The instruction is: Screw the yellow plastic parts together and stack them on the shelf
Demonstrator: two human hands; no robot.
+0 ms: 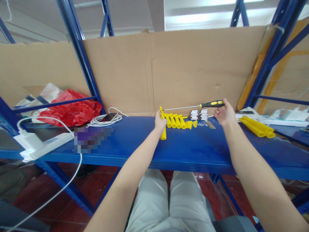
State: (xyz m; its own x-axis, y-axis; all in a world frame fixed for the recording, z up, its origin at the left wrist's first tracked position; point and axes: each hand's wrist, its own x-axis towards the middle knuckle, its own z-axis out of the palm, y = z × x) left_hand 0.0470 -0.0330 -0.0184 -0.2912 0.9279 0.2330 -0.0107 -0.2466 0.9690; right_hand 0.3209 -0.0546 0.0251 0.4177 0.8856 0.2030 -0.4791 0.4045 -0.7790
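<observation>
My left hand [160, 123] is closed around a yellow plastic piece with a tube-like handle [163, 134], held upright above the blue shelf. In my right hand [225, 113] is a long screwdriver [212, 104] with a black and yellow handle, gripped at the handle's end. Its shaft runs level to the left, and the tip meets or nearly meets the upper part of the yellow piece; contact is too small to tell. Beside my left hand lies a row of several similar yellow pieces [178, 123]. Small yellow triangular parts [190, 124] sit just right of them.
White packets [199, 114] are stacked at the back, near small metal bits and a flat metal strip [210, 124]. Yellow tubes [257, 126] lie at right. A red plastic bag [71, 108], coiled white cable [105, 120] and power strip [48, 146] occupy the left. Cardboard [198, 64] stands behind.
</observation>
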